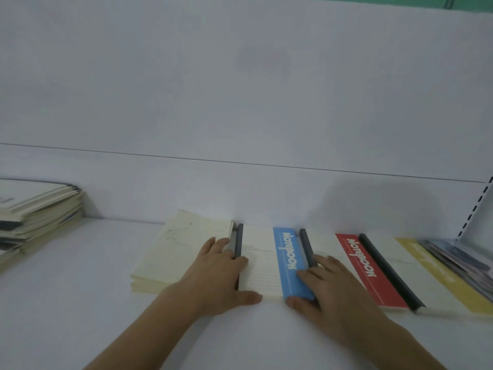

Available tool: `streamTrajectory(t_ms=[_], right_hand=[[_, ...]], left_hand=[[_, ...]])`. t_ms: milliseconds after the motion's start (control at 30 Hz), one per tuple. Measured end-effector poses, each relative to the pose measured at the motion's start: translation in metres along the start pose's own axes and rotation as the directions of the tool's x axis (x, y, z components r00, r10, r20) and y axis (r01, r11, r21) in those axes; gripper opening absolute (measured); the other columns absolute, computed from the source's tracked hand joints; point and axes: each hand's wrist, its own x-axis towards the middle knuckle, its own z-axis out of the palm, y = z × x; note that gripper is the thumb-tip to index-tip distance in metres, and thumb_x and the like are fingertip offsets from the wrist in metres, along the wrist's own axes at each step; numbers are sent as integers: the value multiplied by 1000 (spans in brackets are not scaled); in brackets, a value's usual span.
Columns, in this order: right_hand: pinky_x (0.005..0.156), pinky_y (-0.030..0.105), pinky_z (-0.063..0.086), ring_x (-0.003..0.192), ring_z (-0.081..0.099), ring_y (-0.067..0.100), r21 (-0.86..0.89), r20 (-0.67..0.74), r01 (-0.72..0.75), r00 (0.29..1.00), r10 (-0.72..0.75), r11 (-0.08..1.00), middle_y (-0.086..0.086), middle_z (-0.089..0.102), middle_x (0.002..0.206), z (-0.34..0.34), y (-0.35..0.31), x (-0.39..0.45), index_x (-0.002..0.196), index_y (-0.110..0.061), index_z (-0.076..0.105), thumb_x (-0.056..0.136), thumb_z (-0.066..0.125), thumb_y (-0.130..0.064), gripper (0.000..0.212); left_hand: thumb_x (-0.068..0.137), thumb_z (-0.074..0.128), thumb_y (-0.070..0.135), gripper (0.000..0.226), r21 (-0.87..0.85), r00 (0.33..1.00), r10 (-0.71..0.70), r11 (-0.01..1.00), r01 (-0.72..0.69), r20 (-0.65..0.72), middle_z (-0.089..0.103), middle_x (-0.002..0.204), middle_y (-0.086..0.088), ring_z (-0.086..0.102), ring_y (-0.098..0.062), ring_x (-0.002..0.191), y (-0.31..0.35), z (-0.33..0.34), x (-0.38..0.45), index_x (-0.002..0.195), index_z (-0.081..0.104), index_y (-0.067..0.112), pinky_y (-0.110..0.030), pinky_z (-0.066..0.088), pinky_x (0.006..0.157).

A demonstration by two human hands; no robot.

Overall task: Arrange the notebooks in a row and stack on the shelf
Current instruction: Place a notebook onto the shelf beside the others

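Both hands bracket the blue notebook (277, 265) on the shelf (80, 303) — the left hand (218, 276) lies flat at its left edge, fingers straight, thumb along the near edge, while the right hand (328, 287) presses flat on its blue strip, fingers spread and gripping nothing. It lies flat between a cream notebook (178, 252) on the left and a red notebook (368, 271) on the right, with a yellow notebook (437, 279) beyond — a row that looks well under way. A loose pile (40, 214) at far left seems still unsorted.
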Motion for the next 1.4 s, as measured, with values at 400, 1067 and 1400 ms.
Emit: streamTrajectory(t_ms=[400, 1067, 1400], right_hand=[[104, 33, 39, 121, 46, 18, 43, -90, 55, 995, -51, 998, -7, 63, 114, 8, 5, 4, 123, -19, 60, 83, 19, -80, 83], [120, 38, 8, 146, 12, 24, 22, 6, -1, 1000, 1, 1000, 1, 31, 152, -1, -6, -9, 149, -24, 25, 64, -25, -74, 110], [96, 34, 40, 119, 58, 20, 0, -196, 42, 980, -41, 999, -5, 66, 119, -28, -109, -30, 117, -30, 65, 84, 35, -62, 55]], left_hand=[[82, 41, 80, 82, 23, 999, -36, 999, 36, 21, 30, 154, 0, 4, -26, 150, 5, -1, -1, 144, 43, 26, -42, -2, 122], [86, 45, 74, 85, -88, 988, -127, 989, 119, -84, 8, 164, 1, -6, -21, 151, 22, -8, -21, 153, 22, 27, -39, 4, 124], [91, 36, 58, 58, -157, 867, -258, 965, 210, -426, 63, 131, 0, 56, -24, 126, -10, -18, -110, 128, 63, 22, -43, 44, 106]])
